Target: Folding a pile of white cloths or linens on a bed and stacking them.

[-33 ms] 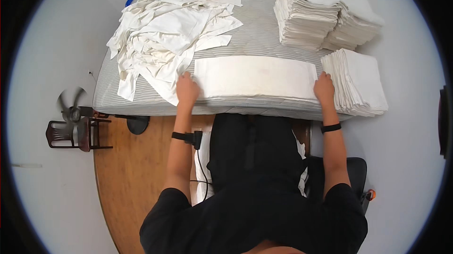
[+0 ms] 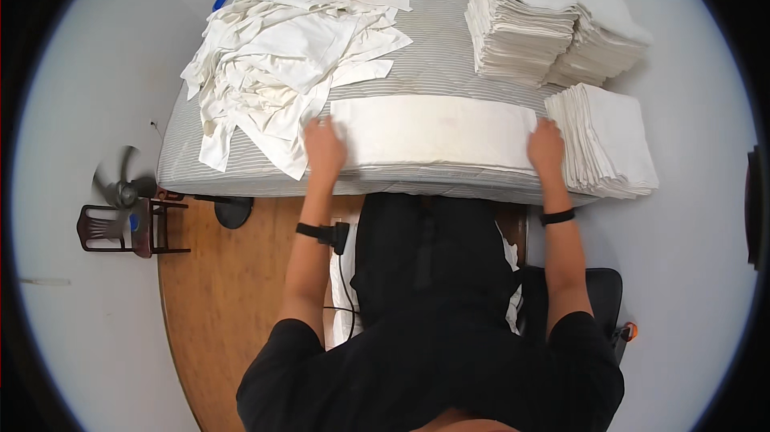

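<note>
A white cloth (image 2: 433,133), folded into a long flat strip, lies across the near edge of the striped mattress (image 2: 437,55). My left hand (image 2: 325,149) is at its left end, fingers curled in on the edge. At the opposite end my right hand (image 2: 546,150) is closed the same way on the cloth's edge. The fingertips are partly hidden under both hands. Close by my left hand spreads a loose heap of crumpled white cloths (image 2: 281,51). Just beyond my right hand sits a low stack of folded white cloths (image 2: 608,139).
Two taller stacks of folded cloths, a left one (image 2: 521,27) and a right one (image 2: 603,27), stand at the far right by the wall. A fan (image 2: 126,191) and a dark wooden chair (image 2: 136,227) are on the left. A black seat (image 2: 601,300) is beside me at lower right.
Both hands have shifted slightly inward, toward each other, over the ends of the folded cloth. The cloth itself looks unmoved.
</note>
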Tool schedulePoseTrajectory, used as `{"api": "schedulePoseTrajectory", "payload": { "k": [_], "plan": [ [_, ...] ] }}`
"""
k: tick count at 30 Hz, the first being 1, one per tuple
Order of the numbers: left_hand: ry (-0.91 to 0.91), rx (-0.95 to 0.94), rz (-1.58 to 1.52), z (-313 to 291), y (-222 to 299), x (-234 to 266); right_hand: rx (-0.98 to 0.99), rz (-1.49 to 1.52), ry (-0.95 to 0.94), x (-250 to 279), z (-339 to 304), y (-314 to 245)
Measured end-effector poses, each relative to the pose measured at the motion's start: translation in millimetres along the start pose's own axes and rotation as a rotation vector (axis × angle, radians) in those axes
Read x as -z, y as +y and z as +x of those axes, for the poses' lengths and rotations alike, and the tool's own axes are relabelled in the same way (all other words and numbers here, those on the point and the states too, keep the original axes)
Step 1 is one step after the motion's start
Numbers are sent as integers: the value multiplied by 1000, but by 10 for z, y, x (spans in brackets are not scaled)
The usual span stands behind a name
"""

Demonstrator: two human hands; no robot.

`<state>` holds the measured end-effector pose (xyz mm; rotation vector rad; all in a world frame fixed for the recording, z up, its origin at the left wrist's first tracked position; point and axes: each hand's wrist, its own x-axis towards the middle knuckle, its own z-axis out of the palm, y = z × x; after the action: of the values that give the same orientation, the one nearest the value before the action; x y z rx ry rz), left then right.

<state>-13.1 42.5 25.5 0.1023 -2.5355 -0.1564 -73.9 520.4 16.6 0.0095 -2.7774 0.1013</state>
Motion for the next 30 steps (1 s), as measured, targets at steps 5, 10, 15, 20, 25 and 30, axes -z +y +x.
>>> {"api": "schedulePoseTrajectory", "payload": {
  "k": [5, 10, 15, 20, 25, 30],
  "plan": [
    [-227, -398, -514, 180, 1185, -351, 577, 620, 65, 209, 52, -1733],
    [-399, -339, -314, 136, 965, -391, 435, 240, -117, -321, -39, -1357],
    [-400, -37, -141, -78, -74, -166, -75, 110, -295, -279, -78, 128],
    [-393, 27, -249, -165, -398, -224, -66, 206, -121, -107, -149, 68],
    [-338, -110, -419, -88, -692, -220, -391, 361, -202, 130, -4, 80],
    [-341, 8, -826, -93, -654, -198, -397, 1073, -544, 162, 423, 474]
  ]
}}
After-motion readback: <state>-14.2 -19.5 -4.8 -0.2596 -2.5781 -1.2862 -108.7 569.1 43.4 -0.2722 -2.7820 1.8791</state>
